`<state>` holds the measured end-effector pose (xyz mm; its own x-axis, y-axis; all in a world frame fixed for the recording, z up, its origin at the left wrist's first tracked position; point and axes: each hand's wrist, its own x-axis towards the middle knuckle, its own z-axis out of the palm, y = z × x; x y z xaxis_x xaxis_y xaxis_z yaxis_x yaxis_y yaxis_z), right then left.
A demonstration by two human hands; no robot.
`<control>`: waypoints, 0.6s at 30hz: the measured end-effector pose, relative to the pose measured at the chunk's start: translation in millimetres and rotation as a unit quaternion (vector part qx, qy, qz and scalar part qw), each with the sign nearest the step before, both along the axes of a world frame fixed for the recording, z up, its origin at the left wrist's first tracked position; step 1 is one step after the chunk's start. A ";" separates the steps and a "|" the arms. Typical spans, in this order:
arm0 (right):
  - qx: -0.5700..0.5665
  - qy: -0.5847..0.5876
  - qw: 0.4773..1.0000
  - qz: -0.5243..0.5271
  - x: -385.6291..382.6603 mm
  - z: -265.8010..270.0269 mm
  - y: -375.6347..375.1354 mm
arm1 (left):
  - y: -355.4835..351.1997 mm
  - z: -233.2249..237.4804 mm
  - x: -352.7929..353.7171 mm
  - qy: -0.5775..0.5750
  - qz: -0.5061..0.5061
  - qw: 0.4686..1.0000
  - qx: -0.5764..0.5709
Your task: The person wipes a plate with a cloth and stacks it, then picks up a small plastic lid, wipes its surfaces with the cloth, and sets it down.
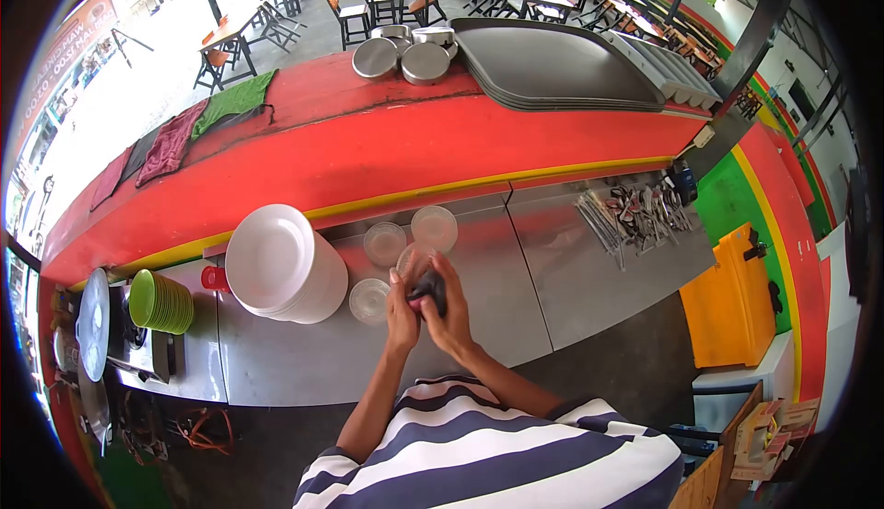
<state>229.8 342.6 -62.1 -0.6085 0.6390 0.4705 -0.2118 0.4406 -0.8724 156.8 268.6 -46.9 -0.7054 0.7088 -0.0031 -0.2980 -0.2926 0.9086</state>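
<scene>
My left hand (402,317) and my right hand (448,314) are close together over the steel counter, fingers closed around a small clear bowl (413,257). My left hand grips the bowl's left side. A bunched dark cloth (429,290) with a reddish patch is pressed between the palms, in my right hand. The fingers hide part of both. Around the hands stand more clear bowls: one on the left (370,301), one behind it (384,244) and one farther back (435,228).
Left on the counter (285,362) are stacked white plates (269,260), a red cup (215,279) and green bowls (158,302). Cutlery (645,214) lies at right. The red ledge (387,154) bears metal tins (425,64), dark trays (562,62) and cloths (175,145).
</scene>
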 end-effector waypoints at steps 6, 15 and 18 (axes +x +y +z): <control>0.179 -0.050 0.982 0.004 25.5 24.8 51.0 | 18.2 -25.5 47.4 -0.178 -0.001 0.984 -0.008; 0.118 0.026 0.993 -0.006 86.1 15.3 56.6 | 40.5 14.3 106.0 -0.029 0.052 0.998 0.024; 0.193 -0.010 0.980 0.056 111.7 0.8 46.3 | 39.9 -23.6 125.1 -0.139 0.059 0.985 0.078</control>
